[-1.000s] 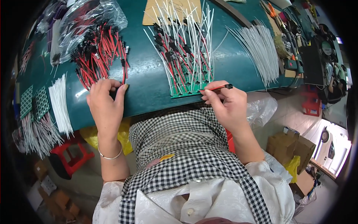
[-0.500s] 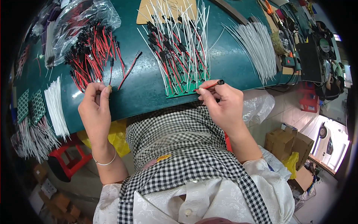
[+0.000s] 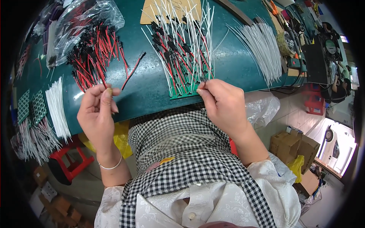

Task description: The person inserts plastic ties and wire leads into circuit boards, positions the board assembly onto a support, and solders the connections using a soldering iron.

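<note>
In the head view, the left hand [image 3: 97, 105] pinches a red-and-black lead [image 3: 103, 78] between thumb and forefinger at the near edge of the heaped leads [image 3: 84, 72], its gripped end hidden. The right hand [image 3: 226, 105] curls, thumb near forefinger, at the green circuit boards [image 3: 184, 94] on the bench [image 3: 146, 91]; I cannot tell what, if anything, it grips. Upright white ties [image 3: 208, 28] partly cover the boards.

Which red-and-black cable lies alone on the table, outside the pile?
The slanting cable between the pile and the green board, right of the left hand; it lies singly, while the pile's cables crowd together.
</note>
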`<state>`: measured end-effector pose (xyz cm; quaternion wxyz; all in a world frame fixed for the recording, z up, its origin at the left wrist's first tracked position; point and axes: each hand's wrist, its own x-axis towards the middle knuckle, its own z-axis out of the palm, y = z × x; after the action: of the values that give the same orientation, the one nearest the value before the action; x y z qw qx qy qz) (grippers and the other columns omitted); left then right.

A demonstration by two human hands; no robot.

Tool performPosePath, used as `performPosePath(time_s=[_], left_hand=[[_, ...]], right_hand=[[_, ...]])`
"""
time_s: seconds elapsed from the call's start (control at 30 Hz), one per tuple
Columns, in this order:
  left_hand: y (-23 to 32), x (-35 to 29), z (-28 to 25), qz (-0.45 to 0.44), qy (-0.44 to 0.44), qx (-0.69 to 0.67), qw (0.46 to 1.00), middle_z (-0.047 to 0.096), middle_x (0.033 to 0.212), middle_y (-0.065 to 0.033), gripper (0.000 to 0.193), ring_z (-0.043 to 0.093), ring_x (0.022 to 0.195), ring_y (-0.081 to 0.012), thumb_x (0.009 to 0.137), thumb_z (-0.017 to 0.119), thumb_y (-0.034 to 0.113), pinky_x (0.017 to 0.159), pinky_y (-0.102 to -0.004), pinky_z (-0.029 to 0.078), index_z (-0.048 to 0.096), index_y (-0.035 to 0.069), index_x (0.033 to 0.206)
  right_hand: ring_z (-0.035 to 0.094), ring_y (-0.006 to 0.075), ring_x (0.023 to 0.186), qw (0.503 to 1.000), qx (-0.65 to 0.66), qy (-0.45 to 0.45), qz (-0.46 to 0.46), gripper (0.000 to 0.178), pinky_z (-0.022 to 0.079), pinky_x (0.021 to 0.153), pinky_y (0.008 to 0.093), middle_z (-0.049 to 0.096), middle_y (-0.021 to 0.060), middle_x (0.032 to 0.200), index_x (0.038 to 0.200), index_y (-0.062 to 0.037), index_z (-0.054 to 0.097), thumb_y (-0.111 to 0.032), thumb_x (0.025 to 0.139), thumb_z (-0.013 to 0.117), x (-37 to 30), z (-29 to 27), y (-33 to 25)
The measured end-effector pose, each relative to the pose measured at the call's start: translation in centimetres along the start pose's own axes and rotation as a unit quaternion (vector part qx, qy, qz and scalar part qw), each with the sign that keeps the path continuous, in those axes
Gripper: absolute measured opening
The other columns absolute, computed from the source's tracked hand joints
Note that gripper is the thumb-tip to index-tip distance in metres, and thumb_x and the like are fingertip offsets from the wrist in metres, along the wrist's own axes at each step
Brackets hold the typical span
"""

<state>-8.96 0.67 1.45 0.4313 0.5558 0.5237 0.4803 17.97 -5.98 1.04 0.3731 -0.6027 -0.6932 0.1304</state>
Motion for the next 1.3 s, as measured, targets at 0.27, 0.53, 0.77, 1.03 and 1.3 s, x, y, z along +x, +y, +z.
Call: performPosePath(time_s=[0.27,0.53,0.77,1.03,1.3], left_hand=[[1.6,-3.0,3.5,-0.076,-0.144,-0.160,0.974,0.068,0.078,-0.0066,0.010,0.052,0.056,-0.0024,0.098,0.059,0.002,0.050,-0.0158,0.039,0.062,-0.004,0.105],[2.8,-4.7,5.5,-0.090,-0.313,-0.133,0.936,0.071,0.086,-0.0095,0.014,0.061,0.065,-0.0069,0.095,0.060,-0.001,0.059,-0.0198,0.050,0.063,-0.004,0.109],[3.1,-2.9,5.3,-0.168,-0.439,-0.160,0.868,0.071,0.081,-0.0043,0.010,0.061,0.065,-0.0050,0.091,0.067,0.002,0.059,-0.0195,0.049,0.069,0.000,0.100],[0.1,3.0,2.5,0.179,-0.066,0.384,0.903,0.062,0.082,-0.0100,0.015,0.059,0.079,-0.0283,0.078,0.077,0.007,0.073,-0.0389,0.047,0.066,0.002,0.087],[-1.4,2.8,2.6,0.165,-0.105,0.391,0.899,0.059,0.080,-0.0100,0.015,0.057,0.077,-0.0290,0.078,0.075,0.004,0.070,-0.0393,0.045,0.063,0.001,0.085]], right_hand=[[0.062,0.0198,0.055,0.997,-0.056,-0.010,0.051,0.013,0.050,0.054,0.0299,0.064,0.0105,0.067,0.079,-0.0001,0.061,-0.001,0.082,0.074,0.3,0.5,-0.6],[0.060,0.0133,0.066,0.904,0.389,-0.122,0.129,0.024,0.048,0.059,0.0267,0.065,0.0045,0.078,0.102,-0.0034,0.074,-0.003,0.078,0.078,0.4,-1.7,-3.1],[0.065,0.0153,0.071,0.901,0.404,-0.142,0.076,0.012,0.052,0.063,0.0268,0.070,0.0096,0.083,0.086,0.0032,0.073,0.006,0.075,0.076,-0.4,-3.6,-0.8],[0.067,0.0131,0.069,0.959,0.223,0.025,0.174,0.007,0.055,0.062,0.0250,0.069,0.0090,0.082,0.091,0.0054,0.067,0.009,0.086,0.065,-1.7,-1.9,1.5],[0.068,0.0158,0.066,0.973,0.177,0.023,0.147,0.007,0.053,0.060,0.0261,0.068,0.0101,0.079,0.090,0.0028,0.065,0.008,0.085,0.063,-1.9,-1.9,1.8]])
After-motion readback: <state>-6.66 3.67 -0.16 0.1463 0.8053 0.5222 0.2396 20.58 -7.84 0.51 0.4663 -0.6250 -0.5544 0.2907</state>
